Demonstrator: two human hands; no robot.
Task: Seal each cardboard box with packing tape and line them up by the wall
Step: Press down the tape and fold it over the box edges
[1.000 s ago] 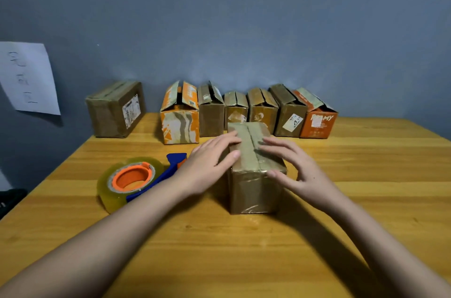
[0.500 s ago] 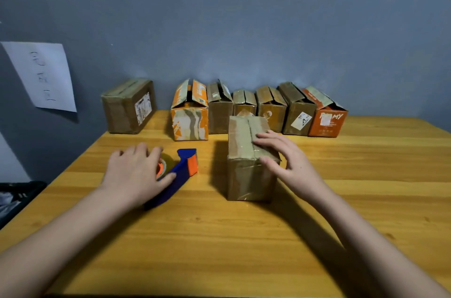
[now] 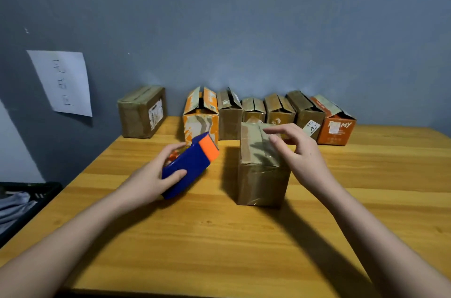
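The cardboard box (image 3: 262,166) wants its flaps pinned flat under the released right hand (image 3: 301,154) while the left hand (image 3: 151,175), grasping the tape dispenser (image 3: 190,166) beside it, draws tape along the seam.

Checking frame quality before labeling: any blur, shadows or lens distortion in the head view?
Head view: soft overall, label text unreadable; the box casts a shadow leftward on the table, so light comes from the right; right hand shades the box top; wide-angle bending tilts the wall boxes outward; no strong glare.

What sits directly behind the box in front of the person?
Behind the near box stands a row of open-flapped boxes by the wall; it hides their lower fronts.
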